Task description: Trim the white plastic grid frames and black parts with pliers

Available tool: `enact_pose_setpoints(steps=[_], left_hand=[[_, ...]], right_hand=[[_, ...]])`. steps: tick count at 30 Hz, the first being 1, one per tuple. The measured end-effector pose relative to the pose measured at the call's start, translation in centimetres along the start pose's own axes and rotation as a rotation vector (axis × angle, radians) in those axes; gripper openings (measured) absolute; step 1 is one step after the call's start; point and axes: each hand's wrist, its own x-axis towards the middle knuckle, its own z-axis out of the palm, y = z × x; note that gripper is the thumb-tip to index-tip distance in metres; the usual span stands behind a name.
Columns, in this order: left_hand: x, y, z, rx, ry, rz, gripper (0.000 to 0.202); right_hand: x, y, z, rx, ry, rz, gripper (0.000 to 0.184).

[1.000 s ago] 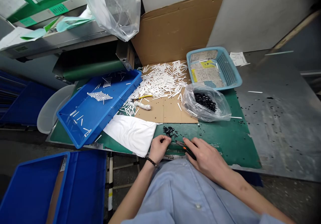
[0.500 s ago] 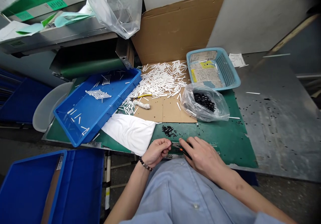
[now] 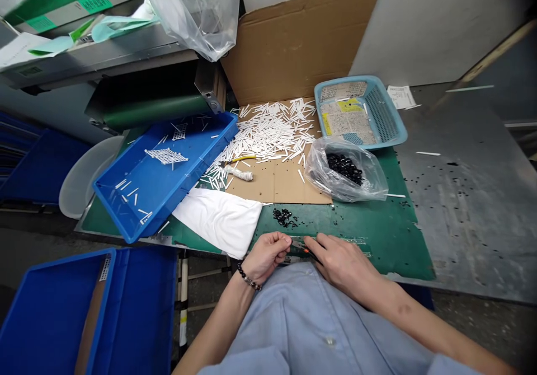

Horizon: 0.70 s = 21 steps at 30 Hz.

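Bag (image 3: 375, 183) of black pieces (image 3: 344, 168), paper-lined basket (image 3: 397, 130)

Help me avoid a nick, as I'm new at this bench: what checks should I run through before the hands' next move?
1. Small hand tool with black-and-orange handles held in the right hand: ok.
2. Left hand well clear of the tool's metal tip: not ok; the tip is right by its fingertips.
3. What the left thumb and finger pinch: cannot tell; too small or hidden.
4. Small glossy black pieces all in one pile: not ok; stray bits lie around it on the green work surface.
5. Clear plastic bag of black pieces open at the top: ok.
6. White folded cloth clear of the tool: ok.
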Motion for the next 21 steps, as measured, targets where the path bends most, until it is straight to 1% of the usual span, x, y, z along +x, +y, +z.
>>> enact_pose_setpoints(steps=[3,5,7,9,10,11,13,15,16,18,19,21], left_hand=[[-0.1,0.3,-0.3,-0.073,0.012,0.014,0.024],[0.1,0.5,-0.9,-0.180,-0.001,0.046,0.017],[0.6,0.7,-1.8,-0.281,-0.027,0.080,0.015],[1.4,0.7,-2.6,-0.294,-0.024,0.103,0.017],[1.8,0.7,-2.9,-0.251,0.013,0.114,0.017],[2.3,0.6,-3.2,-0.171,0.080,0.129,0.018],[3.4,0.5,-3.4,0.095,0.281,0.206,0.024],[4.2,0.3,-3.4,0.452,0.478,0.343,0.028],[4.5,0.1,-3.4,0.627,0.544,0.419,0.027],[4.9,-0.1,-3.3,0.911,0.613,0.533,0.022],[4.9,-0.2,-3.3,1.006,0.630,0.561,0.020],[5.0,-0.4,-3.3,1.118,0.638,0.587,0.017]], right_hand=[[-0.1,0.2,1.0,0.037,0.095,-0.011,0.038],[-0.1,0.4,1.6,0.051,0.143,-0.009,0.039],[-0.2,0.6,1.9,0.058,0.166,0.004,0.039],[-0.3,0.8,2.1,0.062,0.181,0.018,0.039],[-0.3,0.8,2.2,0.063,0.186,0.022,0.040],[-0.3,0.9,2.2,0.065,0.191,0.021,0.040],[-0.3,1.0,2.2,0.067,0.194,0.016,0.040],[-0.2,0.9,2.2,0.069,0.192,0.014,0.039],[-0.2,0.9,2.2,0.071,0.190,0.015,0.039],[-0.1,0.9,2.2,0.070,0.188,0.016,0.039],[-0.1,0.9,2.3,0.068,0.189,0.016,0.039],[-0.2,0.9,2.3,0.062,0.193,0.017,0.040]])
